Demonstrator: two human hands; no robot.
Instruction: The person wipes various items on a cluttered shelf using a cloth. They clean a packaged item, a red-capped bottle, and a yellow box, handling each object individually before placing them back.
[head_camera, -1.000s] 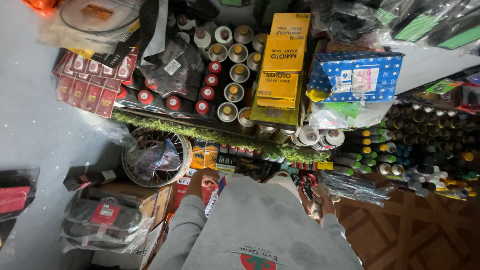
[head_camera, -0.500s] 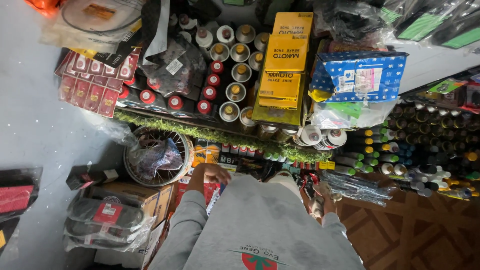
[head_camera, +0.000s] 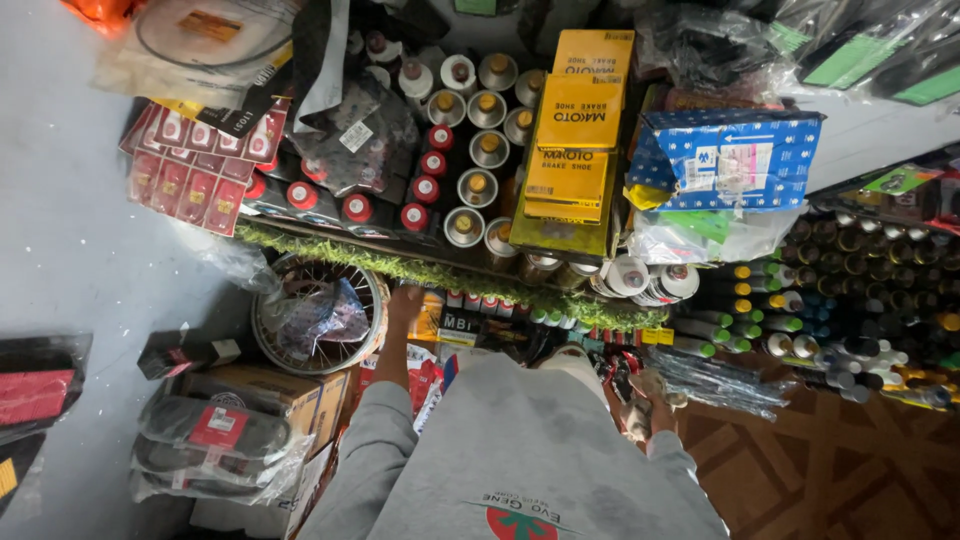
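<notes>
Left hand (head_camera: 405, 300) moved up to shelf edge (head_camera: 330, 250), near wheel rim (head_camera: 318, 312); grip not visible, can't tell. Right hand (head_camera: 645, 405) clutching small part. Looks like mid-reach; next needs careful pick among bottles (head_camera: 470, 300).

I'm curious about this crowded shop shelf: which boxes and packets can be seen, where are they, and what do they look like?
Yellow boxes: stacked top centre, flat, rectangular.
Blue box: right of them, white-dotted, with a pale label.
Red packets: upper left, small, overlapping rows.
Cardboard box: lower left, brown, beside the left hand.
</notes>
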